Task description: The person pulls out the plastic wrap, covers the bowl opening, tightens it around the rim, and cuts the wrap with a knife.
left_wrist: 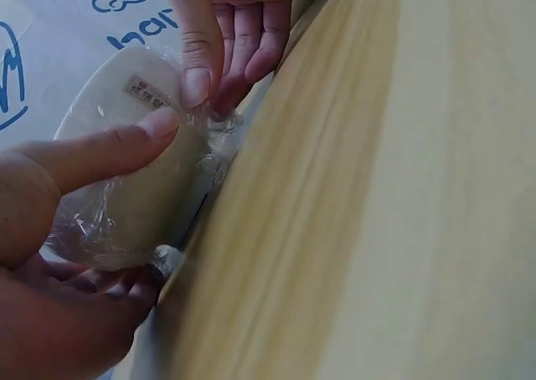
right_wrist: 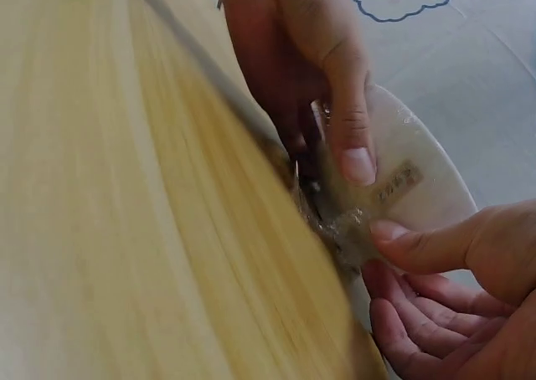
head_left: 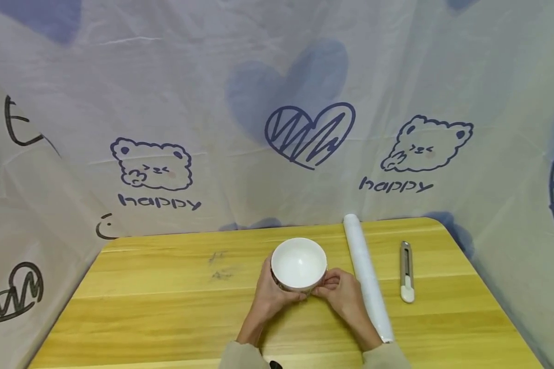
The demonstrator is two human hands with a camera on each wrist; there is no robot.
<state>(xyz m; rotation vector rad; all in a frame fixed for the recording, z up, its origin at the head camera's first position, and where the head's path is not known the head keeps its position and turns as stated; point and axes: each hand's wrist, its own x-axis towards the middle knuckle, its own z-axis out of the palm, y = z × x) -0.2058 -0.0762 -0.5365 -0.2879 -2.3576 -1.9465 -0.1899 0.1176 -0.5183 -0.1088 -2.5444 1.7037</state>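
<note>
Hands, white bowl, clingfilm-wrapped

I can't see the near side of the bowl from the head camera; both hands cover it. The small label on the bowl is too tiny to read. My arms are cut off at the bottom edge. The table looks blurry in the right wrist view.

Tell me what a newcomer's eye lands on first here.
The white bowl at the middle of the wooden table, covered in clear film, with the left hand and right hand pressing the film against its near side. To its right lie a roll of film and a utility knife.
</note>
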